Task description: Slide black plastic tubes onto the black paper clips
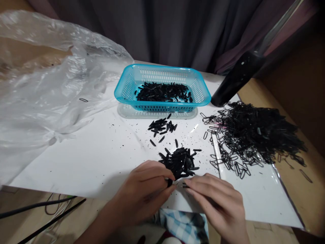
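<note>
Near the front edge of the white-covered table, my left hand (149, 189) pinches a small black piece (169, 182) between thumb and fingertips. Just to its right, my right hand (215, 200) has its fingertips closed on a thin dark bit, which looks like the end of a black wire loop (185, 185). A narrow gap separates the two hands. Right behind the fingers lies a heap of slim black pointed pieces (181, 161). A smaller group of the same pieces (158, 125) lies farther back.
A blue slotted basket (162, 104) holding more black pieces stands at the back. To the right spreads a large tangled pile of black wire loops (259, 132), with a black cylinder (236, 79) behind it. Clear plastic sheeting (58, 84) covers the left; one loop (83, 100) lies on it.
</note>
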{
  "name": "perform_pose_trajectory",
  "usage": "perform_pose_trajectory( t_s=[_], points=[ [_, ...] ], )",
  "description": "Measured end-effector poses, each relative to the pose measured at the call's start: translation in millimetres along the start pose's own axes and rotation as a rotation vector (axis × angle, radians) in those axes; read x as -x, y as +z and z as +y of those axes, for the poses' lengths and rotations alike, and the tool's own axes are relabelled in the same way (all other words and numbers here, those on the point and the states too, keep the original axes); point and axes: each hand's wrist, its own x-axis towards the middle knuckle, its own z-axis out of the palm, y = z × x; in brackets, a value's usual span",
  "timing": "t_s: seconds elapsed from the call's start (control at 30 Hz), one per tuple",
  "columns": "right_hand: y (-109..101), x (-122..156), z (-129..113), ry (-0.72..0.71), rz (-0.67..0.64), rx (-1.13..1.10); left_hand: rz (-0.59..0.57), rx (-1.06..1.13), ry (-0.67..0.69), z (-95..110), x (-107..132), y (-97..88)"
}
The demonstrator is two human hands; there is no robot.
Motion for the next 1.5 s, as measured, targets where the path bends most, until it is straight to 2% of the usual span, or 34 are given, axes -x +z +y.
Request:
perform_pose_trajectory(
  t_s=[0.63, 0.97, 1.5],
  points=[
    [-1.5, -3.3, -1.8, -0.036, -0.059, -0.012, 0.03, -0.013, 0.055, -0.4, -5.9, -4.6],
    [-0.5, -2.1, -2.4, -0.031, -0.025, 0.016, 0.025, -0.025, 0.037, 0.7, -5.5, -4.5],
    [0.2, 0.7, -0.2, -0.049, -0.044, 0.095, 0.034, -0.021, 0.023, -0.6, -2.9, -0.8]
  ],
)
